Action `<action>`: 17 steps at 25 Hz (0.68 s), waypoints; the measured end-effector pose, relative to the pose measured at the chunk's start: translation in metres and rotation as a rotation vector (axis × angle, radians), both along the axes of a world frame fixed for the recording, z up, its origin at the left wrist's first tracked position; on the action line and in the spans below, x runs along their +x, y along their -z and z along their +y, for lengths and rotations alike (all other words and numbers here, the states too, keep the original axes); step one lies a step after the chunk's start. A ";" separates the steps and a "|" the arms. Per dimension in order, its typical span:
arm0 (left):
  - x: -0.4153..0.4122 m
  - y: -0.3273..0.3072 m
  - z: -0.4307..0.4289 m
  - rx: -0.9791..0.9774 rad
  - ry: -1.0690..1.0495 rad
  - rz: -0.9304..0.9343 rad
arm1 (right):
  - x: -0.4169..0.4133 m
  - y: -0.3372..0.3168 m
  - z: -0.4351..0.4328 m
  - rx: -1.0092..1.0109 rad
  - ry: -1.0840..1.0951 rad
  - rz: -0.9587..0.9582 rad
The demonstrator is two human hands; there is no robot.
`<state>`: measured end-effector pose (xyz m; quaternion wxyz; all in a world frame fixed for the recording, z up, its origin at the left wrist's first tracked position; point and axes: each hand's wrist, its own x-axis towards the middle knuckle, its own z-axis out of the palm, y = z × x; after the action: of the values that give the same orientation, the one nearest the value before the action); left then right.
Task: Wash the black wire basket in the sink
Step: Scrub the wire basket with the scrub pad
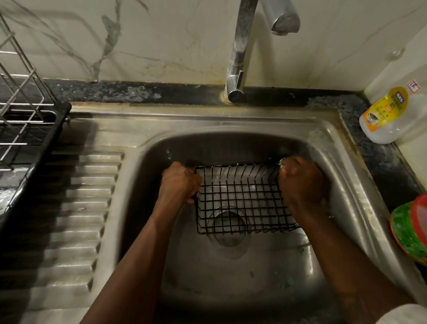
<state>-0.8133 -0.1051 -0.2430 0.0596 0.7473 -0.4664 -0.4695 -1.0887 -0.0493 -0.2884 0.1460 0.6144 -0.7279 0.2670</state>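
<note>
The black wire basket (pixel 243 199) sits low in the steel sink (pixel 235 270), over the round drain (pixel 228 228). My left hand (pixel 180 182) grips the basket's left rim with curled fingers. At the basket's right end my right hand (pixel 302 180) is curled round the rim, with something pale green, perhaps a scrubber, showing at the fingertips. The chrome tap (pixel 240 51) rises behind the sink, and no water is seen running from it.
A ribbed steel drainboard (pixel 83 210) lies left of the bowl. A wire dish rack on a black tray (pixel 20 134) stands at far left. A dishwashing gel bottle (pixel 387 114) stands at back right. Red and green plates (pixel 420 229) lie on the right counter.
</note>
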 end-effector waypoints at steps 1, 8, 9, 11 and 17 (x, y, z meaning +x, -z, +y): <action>0.000 0.000 0.001 -0.010 0.003 -0.001 | 0.003 0.000 -0.001 0.028 -0.005 -0.003; -0.001 -0.002 0.001 -0.004 0.024 -0.025 | 0.030 0.009 -0.006 0.517 0.155 -0.020; -0.001 -0.001 0.001 -0.007 0.023 -0.022 | 0.035 0.009 -0.007 0.543 0.157 -0.070; -0.001 -0.001 0.002 -0.020 0.016 -0.018 | 0.043 0.010 -0.008 0.589 0.177 -0.189; 0.000 0.000 0.000 0.046 -0.016 0.012 | 0.077 0.009 -0.002 0.574 0.124 -0.415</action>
<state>-0.8132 -0.1046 -0.2431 0.0489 0.7495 -0.4490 -0.4841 -1.0120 -0.0515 -0.2972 -0.1673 0.5178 -0.8233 0.1614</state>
